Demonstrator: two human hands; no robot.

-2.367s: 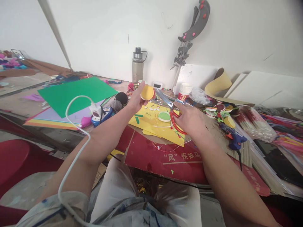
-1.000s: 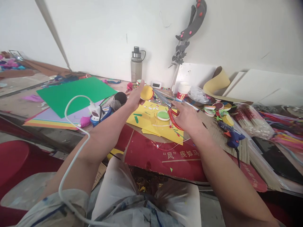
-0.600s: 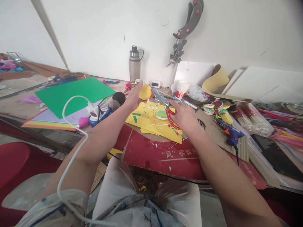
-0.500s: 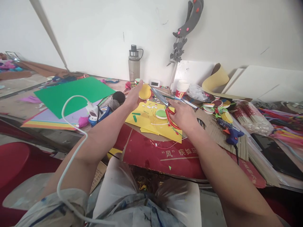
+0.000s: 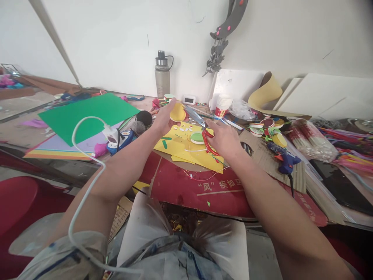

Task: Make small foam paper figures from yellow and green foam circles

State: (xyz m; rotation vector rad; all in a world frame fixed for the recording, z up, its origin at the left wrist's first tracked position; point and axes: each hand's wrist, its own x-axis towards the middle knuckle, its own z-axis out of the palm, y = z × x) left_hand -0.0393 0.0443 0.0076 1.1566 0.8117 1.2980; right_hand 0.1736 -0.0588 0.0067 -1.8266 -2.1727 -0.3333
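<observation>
My left hand point(image 5: 165, 118) pinches a round yellow disc point(image 5: 177, 112) by its edge, above the far side of the yellow paper. A pair of scissors point(image 5: 209, 142) with red handles is gripped in my right hand point(image 5: 223, 136). Its blades point up and left, close to the disc's right edge; I cannot tell whether they touch it. Below them a green disc with a white rim point(image 5: 197, 138) lies on the yellow paper point(image 5: 177, 147), among small green and white scraps.
A grey bottle point(image 5: 162, 79), a small white digital clock point(image 5: 189, 100) and stacked paper cups point(image 5: 223, 105) stand at the back. Green sheet point(image 5: 90, 114) lies left. A blue glue gun point(image 5: 287, 162), black phone point(image 5: 342, 186) and bagged sticks point(image 5: 310, 142) are right. A white cable point(image 5: 74, 210) crosses my left arm.
The view has shifted slightly. Both hands keep nearly the same position, with the disc and the scissors still held. The scissor blades look slightly closer to the disc.
</observation>
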